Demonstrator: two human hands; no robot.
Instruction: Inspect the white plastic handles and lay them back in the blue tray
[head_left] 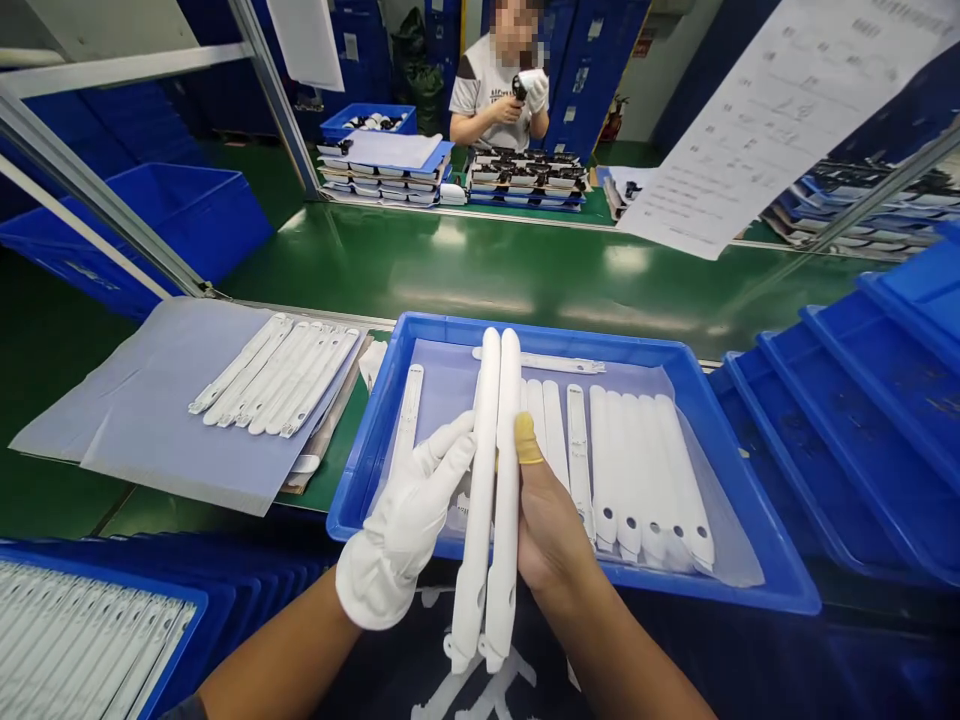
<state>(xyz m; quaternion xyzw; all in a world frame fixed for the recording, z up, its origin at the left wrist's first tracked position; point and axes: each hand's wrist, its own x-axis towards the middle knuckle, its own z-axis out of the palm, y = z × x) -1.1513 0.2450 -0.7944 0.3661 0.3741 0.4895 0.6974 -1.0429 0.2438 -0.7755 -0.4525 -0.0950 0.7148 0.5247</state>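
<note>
White plastic bars point(481, 470), two side by side, are held between our hands above a blue tray point(367, 480), long axes running away from us, narrow ends nearest. Our left gloved hand point(405, 520) has its fingers pressed together against the left bar. Our bare right hand point(551, 520) presses its thumb, in a yellow finger cot point(527, 438), to the right bar. Similar bars point(652, 470) lie in the tray.

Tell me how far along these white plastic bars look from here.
Apparently done: a fanned row of white plastic bars on the grey sheet at left. In hand: two bars, between the gloved left hand and the bare right hand. Apparently left: more bars in the blue tray.
</note>
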